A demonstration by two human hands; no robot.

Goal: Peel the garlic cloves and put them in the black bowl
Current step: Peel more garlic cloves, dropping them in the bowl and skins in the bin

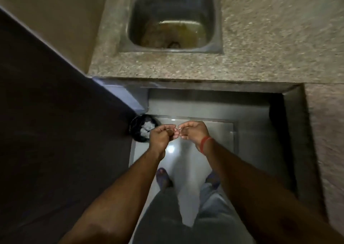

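My left hand and my right hand meet fingertip to fingertip in front of me, above the floor. All fingers are curled. Between the fingertips both hands pinch a small pale garlic clove, mostly hidden and blurred. A red thread sits on my right wrist. Just left of my left hand, low on the floor, stands a black round container with white papery scraps inside. My left hand covers part of its right rim.
A steel sink with murky water is set in the speckled stone counter ahead. A dark panel fills the left side. Below are the glossy floor, my legs and sandalled feet, and a stone counter edge at the right.
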